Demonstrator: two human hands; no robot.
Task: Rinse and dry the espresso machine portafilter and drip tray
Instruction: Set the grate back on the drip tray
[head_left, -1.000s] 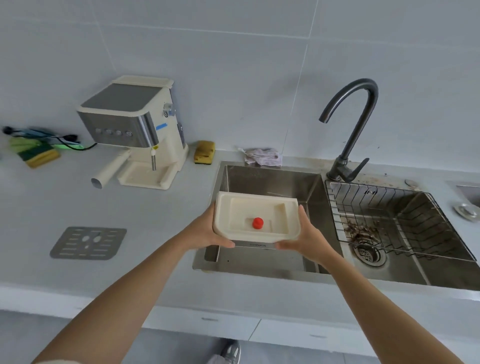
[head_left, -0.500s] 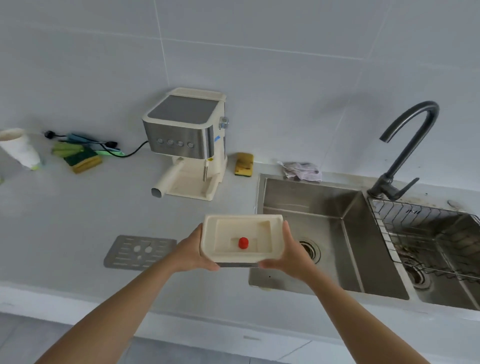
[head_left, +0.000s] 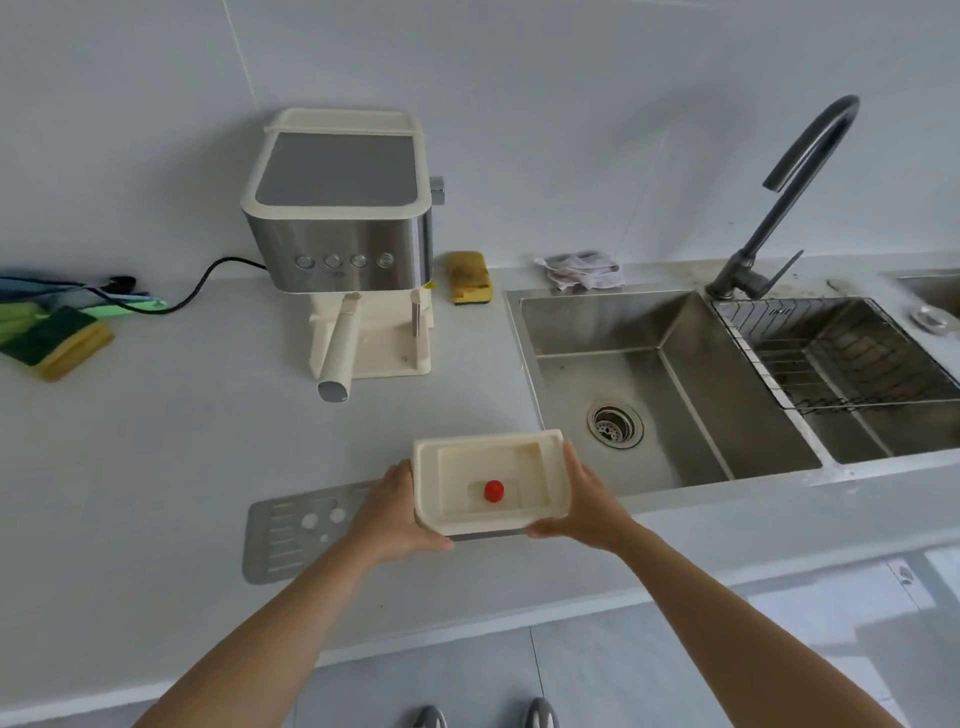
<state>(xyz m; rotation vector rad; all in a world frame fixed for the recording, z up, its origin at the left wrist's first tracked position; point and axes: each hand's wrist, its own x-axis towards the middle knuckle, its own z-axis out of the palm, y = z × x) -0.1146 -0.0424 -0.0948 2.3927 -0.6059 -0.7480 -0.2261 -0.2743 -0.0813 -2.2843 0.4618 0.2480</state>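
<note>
I hold the cream drip tray, with a red float in its middle, level above the counter just left of the sink. My left hand grips its left end and my right hand grips its right end. The tray's metal grate lies flat on the counter, partly behind my left hand. Behind stands the cream and steel espresso machine, and its portafilter is locked in with the handle pointing toward me.
A steel sink with a drain lies to the right, beside a wire rack basin and a dark faucet. A yellow sponge and crumpled cloth lie by the wall. More sponges and a cable sit far left.
Both hands have carried the drip tray leftward, from above the sink to above the counter in front of the machine. My view has swung left and closer.
</note>
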